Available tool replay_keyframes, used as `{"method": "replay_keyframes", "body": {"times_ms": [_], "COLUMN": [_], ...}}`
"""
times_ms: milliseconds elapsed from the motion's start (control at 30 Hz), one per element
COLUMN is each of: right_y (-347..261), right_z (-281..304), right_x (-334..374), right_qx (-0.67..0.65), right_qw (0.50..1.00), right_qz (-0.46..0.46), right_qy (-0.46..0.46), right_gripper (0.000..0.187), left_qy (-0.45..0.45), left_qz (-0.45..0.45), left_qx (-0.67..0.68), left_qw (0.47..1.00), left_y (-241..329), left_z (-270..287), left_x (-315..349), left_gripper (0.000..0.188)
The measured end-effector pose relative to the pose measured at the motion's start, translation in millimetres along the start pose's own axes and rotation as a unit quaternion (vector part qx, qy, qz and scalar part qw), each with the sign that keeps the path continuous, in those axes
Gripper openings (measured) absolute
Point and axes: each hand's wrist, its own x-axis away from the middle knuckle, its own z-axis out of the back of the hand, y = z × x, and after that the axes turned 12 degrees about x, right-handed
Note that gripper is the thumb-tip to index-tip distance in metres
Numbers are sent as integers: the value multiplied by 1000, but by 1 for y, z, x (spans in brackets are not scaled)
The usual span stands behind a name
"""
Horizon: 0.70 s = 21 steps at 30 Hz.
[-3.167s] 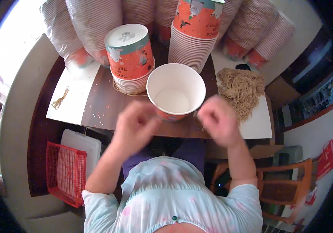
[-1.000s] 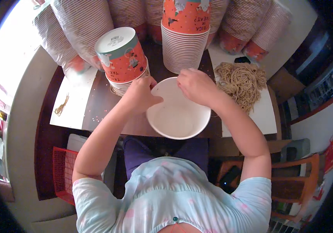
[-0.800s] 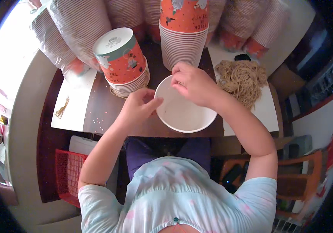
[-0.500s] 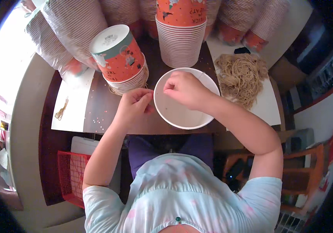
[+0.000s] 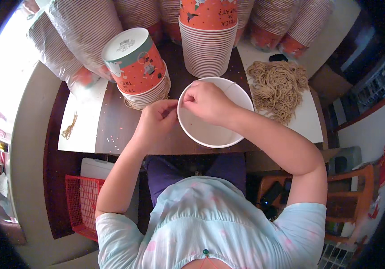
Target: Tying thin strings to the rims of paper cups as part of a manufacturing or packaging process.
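Note:
A white-lined round paper bucket (image 5: 215, 132) stands with its mouth up near the table's front edge. My right hand (image 5: 208, 104) reaches inside it, fingers curled in a pinch against the left inner wall. On the outside, my left hand (image 5: 156, 121) has its thumb and fingertips drawn together at the same stretch of wall. Whatever either hand pinches is hidden or too small to make out. A thin cord (image 5: 232, 87) shows at the bucket's far right inner wall. Left of it, an upside-down stack of orange printed buckets (image 5: 141, 69) has tan cords around its lower rims.
A tangled heap of tan cords (image 5: 276, 87) lies on the white board at right. A tall bucket stack (image 5: 208, 51) stands behind, with plastic-wrapped stacks (image 5: 82, 31) along the back. At left lie a small cord bundle (image 5: 70, 126) and scattered paper dots (image 5: 111, 142). A red basket (image 5: 82, 201) sits below.
My right hand has shifted slightly left and down, bringing its fingertips to the bucket's left inner wall. My left fingertips have moved up a little along the outside. The bucket stays nearly in place.

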Motion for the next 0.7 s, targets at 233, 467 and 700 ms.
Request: {"method": "replay_keyframes", "body": {"times_ms": [233,467,700], "right_y": [-9,-12,-60], "right_z": [6,34,59], "right_x": [1,22,81], "right_qx": [-19,-35,188], "right_qw": [992,980,976], "right_qz": [-73,-50,68], "right_qy": [-103,-191,-82], "right_gripper": [10,49,66], "left_qy": [-28,23,-4], "left_qz": [-60,-25,148], "left_qx": [-160,-201,134], "left_qw": [985,979,980], "left_y": [28,29,34], "left_z": [-6,-8,4], "left_x": [5,19,46], "left_gripper": [16,15,11]}}
